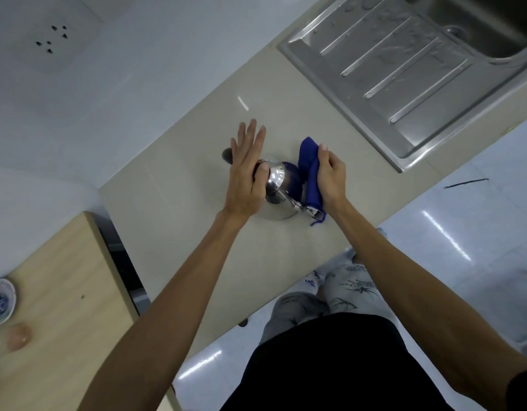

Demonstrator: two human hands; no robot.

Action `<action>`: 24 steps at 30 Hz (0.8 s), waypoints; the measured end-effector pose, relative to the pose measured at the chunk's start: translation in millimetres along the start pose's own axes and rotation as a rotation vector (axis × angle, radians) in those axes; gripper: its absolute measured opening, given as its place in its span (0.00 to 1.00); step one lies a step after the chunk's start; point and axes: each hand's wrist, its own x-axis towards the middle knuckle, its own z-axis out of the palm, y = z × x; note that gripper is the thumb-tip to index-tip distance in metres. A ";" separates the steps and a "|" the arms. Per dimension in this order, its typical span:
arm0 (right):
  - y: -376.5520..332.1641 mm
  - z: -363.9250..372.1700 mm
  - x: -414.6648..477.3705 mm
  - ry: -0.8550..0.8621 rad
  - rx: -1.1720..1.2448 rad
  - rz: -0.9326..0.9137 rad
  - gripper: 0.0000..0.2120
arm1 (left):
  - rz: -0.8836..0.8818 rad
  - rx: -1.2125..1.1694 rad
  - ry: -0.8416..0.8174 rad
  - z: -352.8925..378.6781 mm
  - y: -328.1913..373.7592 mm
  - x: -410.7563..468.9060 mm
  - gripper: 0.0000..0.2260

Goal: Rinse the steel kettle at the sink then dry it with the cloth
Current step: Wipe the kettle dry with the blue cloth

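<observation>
Fingers [251, 134] of left hand [245, 179] straight, palm pressed on kettle [275, 179]; cloth [309, 167] clamped in right hand [330, 176], laid against kettle's right side. Spout [311, 212] pointed toward the body.

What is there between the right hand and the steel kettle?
The blue cloth, which the right hand grips against the kettle; the head view shows it.

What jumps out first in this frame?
The blue cloth, gripped by the right hand, stands out against the pale counter at centre, pressed to the steel kettle. The left hand rests on the kettle with straight fingers. The steel sink, its drainboard wet, fills the upper right.
</observation>
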 end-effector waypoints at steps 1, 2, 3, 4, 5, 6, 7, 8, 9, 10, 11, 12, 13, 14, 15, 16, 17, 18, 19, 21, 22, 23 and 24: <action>-4.5 5.7 1.6 -0.010 -0.011 -0.027 0.23 | -0.009 0.002 -0.021 -0.9 0.7 2.2 0.28; -8.3 10.5 3.0 -0.040 -0.037 -0.057 0.22 | -0.028 0.004 -0.024 -0.8 1.8 2.6 0.29; -10.6 14.0 4.3 -0.090 -0.069 -0.083 0.22 | -0.064 0.010 -0.009 -0.1 3.0 1.5 0.30; -11.1 16.1 5.7 -0.145 -0.093 -0.101 0.20 | -0.122 0.016 0.025 1.5 4.5 -0.7 0.29; -10.7 16.5 6.5 -0.195 -0.103 -0.110 0.19 | -0.203 0.020 0.070 3.5 6.0 -3.4 0.29; -9.9 16.0 7.4 -0.240 -0.102 -0.106 0.19 | -0.298 0.013 0.116 5.6 7.9 -5.1 0.28; -8.8 14.9 8.3 -0.279 -0.098 -0.089 0.18 | -0.393 -0.008 0.148 7.0 9.4 -5.2 0.28; -8.2 14.3 9.6 -0.318 -0.100 -0.063 0.18 | -0.473 -0.036 0.165 8.4 10.4 -4.1 0.29; -8.0 13.4 11.0 -0.356 -0.109 -0.036 0.19 | -0.530 -0.066 0.166 9.9 11.2 -2.6 0.30; -7.8 13.6 12.0 -0.394 -0.111 -0.009 0.20 | -0.567 -0.091 0.162 12.1 12.4 -1.2 0.30; -8.0 15.0 12.6 -0.428 -0.106 0.020 0.20 | -0.587 -0.104 0.160 14.0 13.8 0.0 0.30; -9.4 17.3 12.5 -0.458 -0.100 0.044 0.21 | -0.592 -0.104 0.165 16.0 15.7 1.1 0.30; -12.4 19.1 11.1 -0.472 -0.088 0.062 0.21 | -0.587 -0.097 0.175 17.5 17.1 2.5 0.30; -16.1 20.5 8.1 -0.477 -0.067 0.072 0.21 | -0.578 -0.088 0.185 18.0 17.1 3.6 0.30; -20.3 21.6 3.6 -0.481 -0.030 0.071 0.21 | -0.563 -0.077 0.187 17.1 15.5 4.8 0.30; -24.3 23.0 -3.0 -0.492 0.019 0.059 0.22 | -0.540 -0.067 0.176 15.1 12.3 6.8 0.29; -27.8 24.6 -10.8 -0.503 0.056 0.030 0.22 | -0.511 -0.061 0.153 12.1 8.3 9.1 0.29; -29.9 26.7 -19.7 -0.512 0.070 -0.023 0.22 | -0.485 -0.059 0.125 9.1 3.9 11.1 0.29; -31.3 28.9 -29.3 -0.510 0.032 -0.100 0.22 | -0.460 -0.059 0.098 6.1 -0.2 12.4 0.29; -27.1 33.8 -43.6 -0.443 -0.153 -0.333 0.21 | -0.414 -0.051 0.064 2.6 -4.9 13.2 0.29; -25.2 36.5 -40.0 -0.383 -0.233 -0.436 0.20 | -0.395 -0.044 0.057 2.2 -5.4 12.7 0.31; -28.0 38.9 -30.6 -0.353 -0.273 -0.434 0.19 | -0.384 -0.038 0.053 2.2 -5.6 12.5 0.32; -31.9 41.0 -18.0 -0.353 -0.306 -0.336 0.19 | -0.380 -0.035 0.054 2.3 -6.1 13.0 0.33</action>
